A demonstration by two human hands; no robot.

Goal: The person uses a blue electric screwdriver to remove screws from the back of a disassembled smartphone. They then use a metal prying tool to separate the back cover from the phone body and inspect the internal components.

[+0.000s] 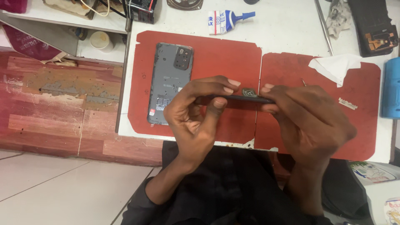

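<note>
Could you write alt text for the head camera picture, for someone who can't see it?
Seen from above, a person's left hand and right hand hold a thin dark phone body edge-on between them over two red work mats on a white table. A grey phone back cover lies on the left mat, with a glue tube and a white tissue further back.

Grey phone back cover [170, 83] on red mats [225, 54], white table [287, 29], blue-nozzled white tube [227, 21].

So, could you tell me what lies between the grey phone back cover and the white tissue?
In the head view, both hands, left hand and right hand, hold a thin dark phone edge-on between back cover and tissue.
</note>
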